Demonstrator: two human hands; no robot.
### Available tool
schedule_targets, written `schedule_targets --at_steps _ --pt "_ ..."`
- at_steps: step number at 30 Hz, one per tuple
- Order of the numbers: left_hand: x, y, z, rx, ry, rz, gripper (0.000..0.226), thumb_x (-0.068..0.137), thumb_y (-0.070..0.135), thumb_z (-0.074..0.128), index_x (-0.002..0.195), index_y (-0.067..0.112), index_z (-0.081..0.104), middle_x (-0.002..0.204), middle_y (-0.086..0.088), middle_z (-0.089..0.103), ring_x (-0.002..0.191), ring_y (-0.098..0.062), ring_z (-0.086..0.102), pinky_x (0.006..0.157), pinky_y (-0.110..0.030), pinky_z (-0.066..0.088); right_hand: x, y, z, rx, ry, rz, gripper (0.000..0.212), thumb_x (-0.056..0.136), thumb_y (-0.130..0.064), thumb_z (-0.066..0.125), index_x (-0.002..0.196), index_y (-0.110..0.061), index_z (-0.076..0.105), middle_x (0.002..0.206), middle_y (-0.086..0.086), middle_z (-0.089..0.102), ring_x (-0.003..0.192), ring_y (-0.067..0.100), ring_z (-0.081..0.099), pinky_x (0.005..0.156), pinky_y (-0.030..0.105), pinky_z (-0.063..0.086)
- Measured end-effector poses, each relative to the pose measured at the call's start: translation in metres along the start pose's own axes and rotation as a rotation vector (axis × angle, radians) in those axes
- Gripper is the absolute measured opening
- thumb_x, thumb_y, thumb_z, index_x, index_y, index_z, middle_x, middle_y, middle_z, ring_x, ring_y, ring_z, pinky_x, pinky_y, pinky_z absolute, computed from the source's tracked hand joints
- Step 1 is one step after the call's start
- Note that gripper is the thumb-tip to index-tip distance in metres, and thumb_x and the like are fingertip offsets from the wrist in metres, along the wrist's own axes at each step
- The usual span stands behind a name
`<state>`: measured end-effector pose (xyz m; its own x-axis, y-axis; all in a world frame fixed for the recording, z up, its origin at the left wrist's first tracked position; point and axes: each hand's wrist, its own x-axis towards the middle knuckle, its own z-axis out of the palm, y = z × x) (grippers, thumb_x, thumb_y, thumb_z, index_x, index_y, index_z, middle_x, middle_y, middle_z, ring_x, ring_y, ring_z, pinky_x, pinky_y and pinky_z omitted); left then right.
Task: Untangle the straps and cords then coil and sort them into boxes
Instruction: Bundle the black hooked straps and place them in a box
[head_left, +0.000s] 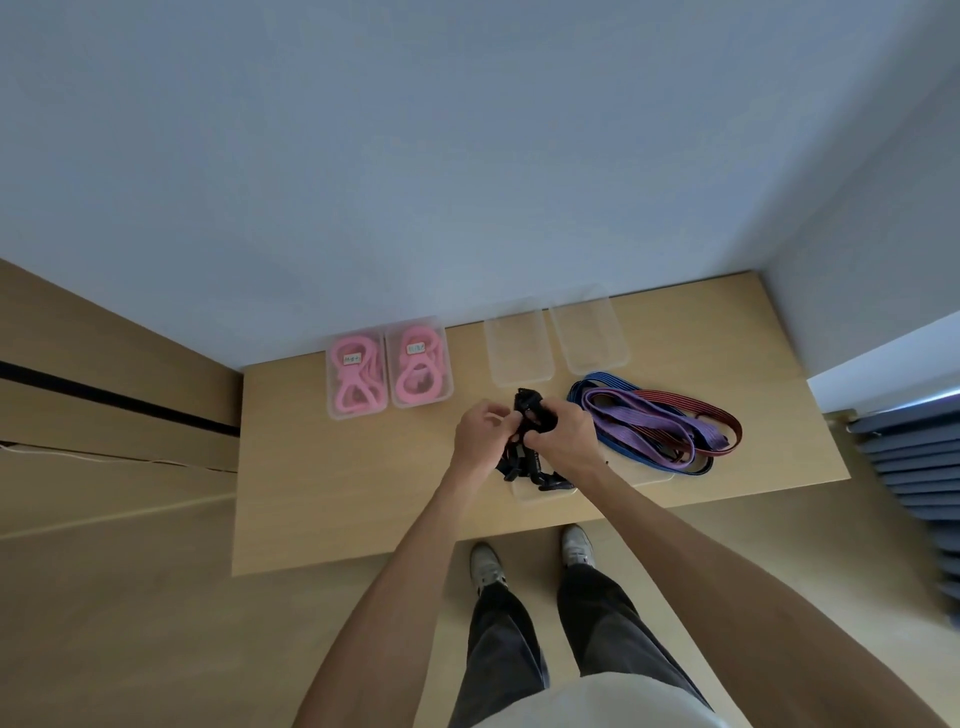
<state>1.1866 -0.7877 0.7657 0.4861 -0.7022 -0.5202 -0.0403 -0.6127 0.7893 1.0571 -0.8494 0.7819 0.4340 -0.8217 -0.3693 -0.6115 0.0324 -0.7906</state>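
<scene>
Black strap bundle (527, 421), buckled, held above the table (311, 493) centre; left hand (480, 434) and right hand (558, 436) both pinch it, tails trailing into a near clear box (540, 493); risk: dangling buckles snagging the striped cords (660, 426) lying right, re-tangling.

I stood in what looked like a plain room of a home or small office. A light wooden desk (363, 519) was pushed against a bare pale wall (467, 156) in a corner, matching wooden panelling (104, 338) ran along my left, and a stack of dark blue slats (914, 467), perhaps a radiator or blinds, sat on my right. Clear plastic boxes (519, 345) lined the desk's back edge.
</scene>
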Motion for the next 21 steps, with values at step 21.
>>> schedule_targets --at_steps 21 --pt "0.013 0.062 -0.047 -0.223 -0.091 0.032 0.016 0.092 -0.001 0.054 0.091 0.01 0.066 0.078 -0.005 0.071 0.076 -0.023 0.066 0.063 -0.026 0.048 0.013 -0.089 -0.059 0.433 -0.231 -0.083 0.02 0.074 0.007 0.072 0.092 -0.002 0.069 0.081 0.003 0.064 0.077 0.012 0.061 0.077 0.023 0.048"
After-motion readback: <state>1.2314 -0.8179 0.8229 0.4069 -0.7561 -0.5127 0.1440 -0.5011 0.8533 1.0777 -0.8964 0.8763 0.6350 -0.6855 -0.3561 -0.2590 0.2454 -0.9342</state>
